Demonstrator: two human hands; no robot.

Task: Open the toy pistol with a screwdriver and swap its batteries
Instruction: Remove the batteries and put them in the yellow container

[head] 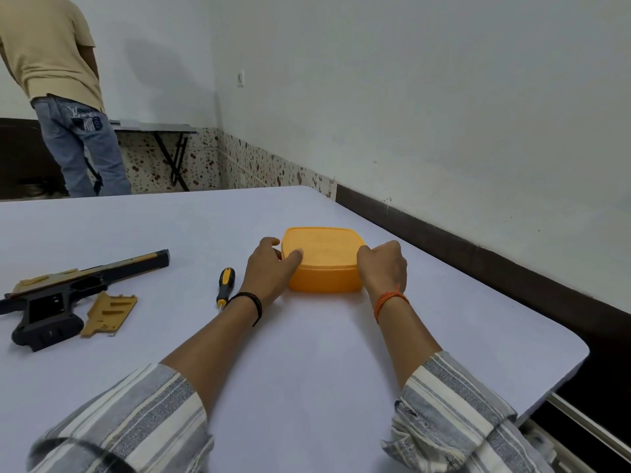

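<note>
Your one toy pistol [68, 288] lies opened, well left of your grip, its one tan cover plate [109, 314] beside it. One screwdriver [225, 285] lies just left of your left hand [269, 271]. Both hands, left and right hand [384, 268], clasp one lidded orange container [324, 264].

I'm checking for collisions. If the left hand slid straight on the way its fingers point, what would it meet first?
The left hand already touches the orange box, thumb on its lid; pushing on, it would press into that box, probably toward the right hand on the far side.
</note>
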